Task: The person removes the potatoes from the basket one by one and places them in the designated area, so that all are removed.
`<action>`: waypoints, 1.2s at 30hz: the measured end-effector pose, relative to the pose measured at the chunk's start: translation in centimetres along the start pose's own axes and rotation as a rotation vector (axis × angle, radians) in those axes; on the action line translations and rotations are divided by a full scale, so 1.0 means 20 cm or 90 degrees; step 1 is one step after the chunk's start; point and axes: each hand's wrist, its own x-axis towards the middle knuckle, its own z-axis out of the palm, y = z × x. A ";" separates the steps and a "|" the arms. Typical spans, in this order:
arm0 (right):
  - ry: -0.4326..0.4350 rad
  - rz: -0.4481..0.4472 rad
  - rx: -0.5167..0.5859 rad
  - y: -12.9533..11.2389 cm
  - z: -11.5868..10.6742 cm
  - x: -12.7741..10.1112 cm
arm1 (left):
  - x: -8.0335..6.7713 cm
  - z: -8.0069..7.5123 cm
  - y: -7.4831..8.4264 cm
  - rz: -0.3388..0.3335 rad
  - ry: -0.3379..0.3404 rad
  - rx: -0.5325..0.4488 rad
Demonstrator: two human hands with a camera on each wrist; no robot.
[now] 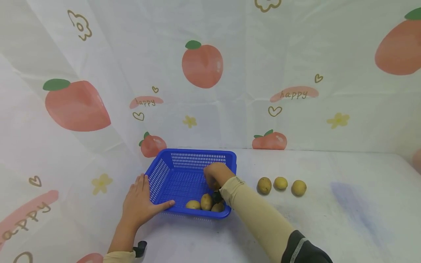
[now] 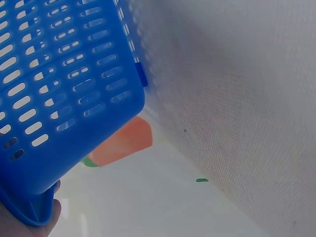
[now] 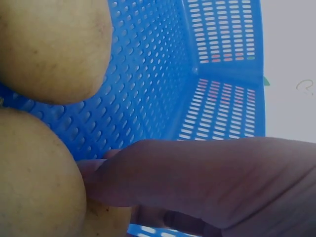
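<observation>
A blue plastic basket (image 1: 184, 212) with slotted walls stands on the table. My left hand (image 1: 139, 204) rests against its near left corner, fingers extended along the left side and thumb lying over the front rim. Inside the basket, toward its right side, my right hand (image 1: 218, 175) bends down with curled fingers. The right wrist view shows its thumb and fingers holding a potato (image 3: 107, 219), mostly hidden behind another potato (image 3: 39, 177). Several potatoes, among them an upright one (image 1: 206, 202), lie in the basket's near right corner, partly hidden by my right wrist.
Three potatoes lie on the white table right of the basket: a left one (image 1: 264, 186), a middle one (image 1: 281, 183) and a right one (image 1: 299, 188). A white cloth backdrop (image 1: 230, 120) with printed fruit rises behind the basket and along its left side.
</observation>
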 end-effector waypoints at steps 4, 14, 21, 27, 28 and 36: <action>0.002 0.001 0.034 0.00 0.00 -0.01 | 0.00 0.00 0.01 -0.005 -0.001 0.002; 0.088 -0.050 0.066 0.01 -0.02 -0.09 | 0.00 -0.01 0.02 -0.006 -0.005 0.004; 0.155 -0.158 0.185 0.01 -0.10 -0.17 | 0.00 -0.02 0.02 -0.003 -0.004 0.005; 0.226 -0.306 0.253 0.05 -0.15 -0.26 | -0.01 -0.03 0.02 -0.004 -0.005 0.002; 0.243 -0.327 0.252 0.05 -0.15 -0.28 | -0.01 -0.03 0.03 -0.005 -0.006 0.002; 0.360 -0.415 0.251 0.16 -0.13 -0.42 | -0.01 -0.04 0.04 -0.014 -0.018 0.005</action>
